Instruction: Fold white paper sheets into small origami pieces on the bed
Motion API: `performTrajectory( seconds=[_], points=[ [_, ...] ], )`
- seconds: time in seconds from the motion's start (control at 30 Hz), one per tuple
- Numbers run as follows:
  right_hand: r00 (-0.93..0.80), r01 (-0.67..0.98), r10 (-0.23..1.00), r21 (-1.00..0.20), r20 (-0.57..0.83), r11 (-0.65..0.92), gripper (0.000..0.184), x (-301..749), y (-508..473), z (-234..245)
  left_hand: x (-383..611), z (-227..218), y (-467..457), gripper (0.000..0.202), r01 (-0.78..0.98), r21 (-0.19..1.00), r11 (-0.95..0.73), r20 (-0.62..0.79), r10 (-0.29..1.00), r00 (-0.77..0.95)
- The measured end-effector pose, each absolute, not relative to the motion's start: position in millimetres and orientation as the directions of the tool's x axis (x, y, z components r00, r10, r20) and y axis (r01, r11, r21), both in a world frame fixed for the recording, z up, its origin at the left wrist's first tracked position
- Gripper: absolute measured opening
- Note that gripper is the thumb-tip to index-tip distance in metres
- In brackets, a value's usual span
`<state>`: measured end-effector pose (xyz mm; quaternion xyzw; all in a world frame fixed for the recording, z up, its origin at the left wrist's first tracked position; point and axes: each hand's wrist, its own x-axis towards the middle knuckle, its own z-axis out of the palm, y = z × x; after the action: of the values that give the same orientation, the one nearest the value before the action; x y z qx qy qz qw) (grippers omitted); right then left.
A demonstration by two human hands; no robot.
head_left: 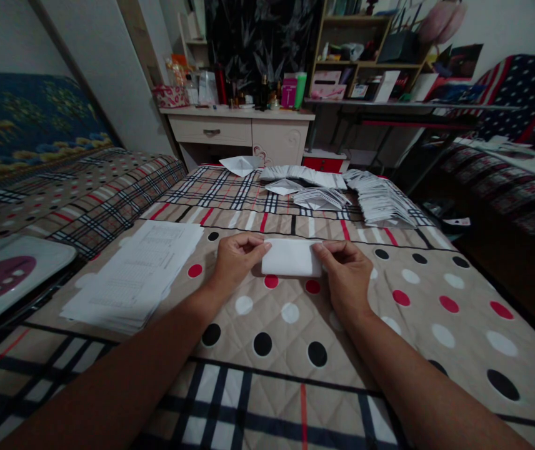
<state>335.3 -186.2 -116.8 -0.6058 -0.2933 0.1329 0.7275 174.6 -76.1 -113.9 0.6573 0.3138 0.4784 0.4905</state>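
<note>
A small folded sheet of white paper point(292, 257) is held level just over the dotted bedspread point(267, 340). My left hand point(239, 259) pinches its left end between thumb and fingers. At the right end, my right hand point(346, 265) grips it the same way, thumb on top. To the left of my hands lies a loose stack of printed sheets point(136, 269). Beyond the hands sit several folded paper pieces point(321, 197), with a long row of folded papers point(380, 199) fanned out at the right and another row point(302, 175) behind.
A folded paper boat shape point(242, 164) lies near the bed's far edge. A white folding table with a purple print point(9, 281) stands at the left. Past the bed are a dresser point(230, 130) with bottles and boxes, and a shelf desk point(365, 62).
</note>
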Motion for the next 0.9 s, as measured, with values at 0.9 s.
performTrajectory(
  seconds=[0.9],
  points=[
    [0.806, 0.103, 0.545, -0.962, 0.23, 0.254, 0.018, 336.1, -186.4, -116.1, 174.7, -114.6, -76.2, 0.017, -0.075, 0.938, -0.338, 0.342, 0.869, 0.358]
  ],
)
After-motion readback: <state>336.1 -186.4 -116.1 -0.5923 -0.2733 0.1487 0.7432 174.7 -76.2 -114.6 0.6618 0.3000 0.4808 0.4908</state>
